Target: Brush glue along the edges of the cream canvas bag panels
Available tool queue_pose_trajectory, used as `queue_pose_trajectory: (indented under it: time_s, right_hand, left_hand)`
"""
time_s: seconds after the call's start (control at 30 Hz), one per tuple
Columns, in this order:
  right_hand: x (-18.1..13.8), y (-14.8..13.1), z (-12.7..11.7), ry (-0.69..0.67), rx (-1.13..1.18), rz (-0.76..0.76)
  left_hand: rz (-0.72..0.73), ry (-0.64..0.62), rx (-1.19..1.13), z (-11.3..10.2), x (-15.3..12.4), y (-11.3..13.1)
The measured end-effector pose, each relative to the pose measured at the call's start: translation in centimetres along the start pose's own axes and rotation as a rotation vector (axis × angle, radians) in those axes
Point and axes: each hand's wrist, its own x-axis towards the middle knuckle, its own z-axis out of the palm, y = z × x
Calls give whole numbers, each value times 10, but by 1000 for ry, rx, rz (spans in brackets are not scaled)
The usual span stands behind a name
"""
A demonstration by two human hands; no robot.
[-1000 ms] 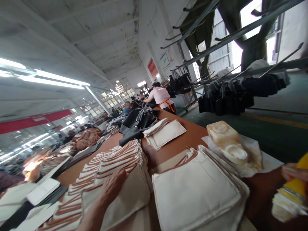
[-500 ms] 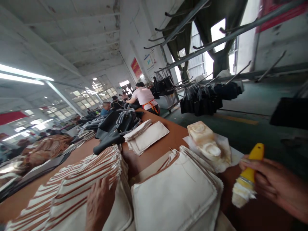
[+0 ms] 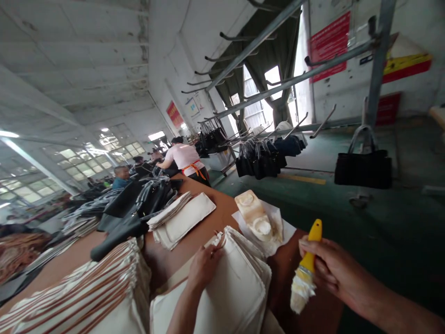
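Cream fabric pieces, stacked flat at the lower centre of the frame, carry the left hand, which lies on the top piece with its fingers resting near the far edge; whether the fingertips pinch that edge I cannot tell, since the hand hides them. Right of the stack, the right hand is closed around a yellow-handled brush, held over the brown table with its whitish bristles pointing down and left, clear of the fabric. Just beyond the stack, toward the centre right, a pale glue container sits on a sheet of white paper. At the lower left lies a second pile, of striped pieces edged in brown. Farther up the table rest a smaller cream stack and a heap of black bags. In the middle distance a person in a pink top stands at the table's far end. More black bags hang from a metal rack on the right.
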Motion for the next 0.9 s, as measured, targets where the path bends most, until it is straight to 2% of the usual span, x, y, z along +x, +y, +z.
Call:
queue_pose_trajectory:
  time_s: [0.17,0.27,0.4,0.53,0.7,0.8,0.9]
  right_hand:
    - [2,1,-13,-38,75,7]
    - [4,-5,-12,-68,107,-14]
    - [10,-16,-2,-156,87,-104]
    - [11,-22,16,-198,-71,-235]
    - [6,-21,37,-278,-358,-419]
    - [8,-21,42,-291,-525,-573]
    - [7,-27,40,-251,-616,-664]
  left_hand:
    - [15,-29,-46,-7,-7,17]
    - [47,-56,-111,-14,-25,34]
    - [143,-164,-248,-26,-59,61]
    - [115,-258,-483,-32,-89,86]
    - [55,-316,-783,-34,-112,106]
    - [39,-353,-892,-33,-122,112]
    - [39,-366,-1000,-27,-129,114]
